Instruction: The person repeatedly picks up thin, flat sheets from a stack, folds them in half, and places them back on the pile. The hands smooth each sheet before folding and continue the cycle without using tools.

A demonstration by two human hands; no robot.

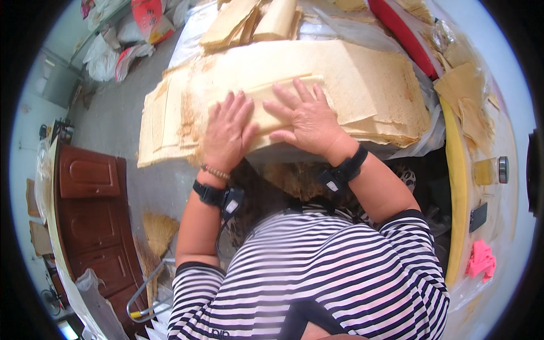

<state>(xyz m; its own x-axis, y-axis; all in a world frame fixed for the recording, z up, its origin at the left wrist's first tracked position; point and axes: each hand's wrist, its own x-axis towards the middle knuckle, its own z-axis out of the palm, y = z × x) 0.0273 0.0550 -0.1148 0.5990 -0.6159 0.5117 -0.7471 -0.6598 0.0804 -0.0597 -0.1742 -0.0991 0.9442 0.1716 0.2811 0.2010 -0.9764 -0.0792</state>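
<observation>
A wide stack of thin, pale yellow flatbread-like sheets (379,73) lies in front of me, its edges ragged and browned in places. On top of it is a smaller folded sheet (262,107), its layered edge showing beyond my fingers. My left hand (226,131) presses flat on the folded sheet's left part, fingers pointing away from me. Flat on its right part rests my right hand (311,122), fingers spread and thumb toward the left hand. Both hands are open and grip nothing. Part of the folded sheet is hidden under my palms.
Beyond the stack lie more folded sheets (232,24). At right, a yellow-edged table (455,187) carries a lidded jar (488,171), a phone (479,217) and a pink cloth (481,260). A brown cabinet (90,221) and a straw broom (158,231) stand at left.
</observation>
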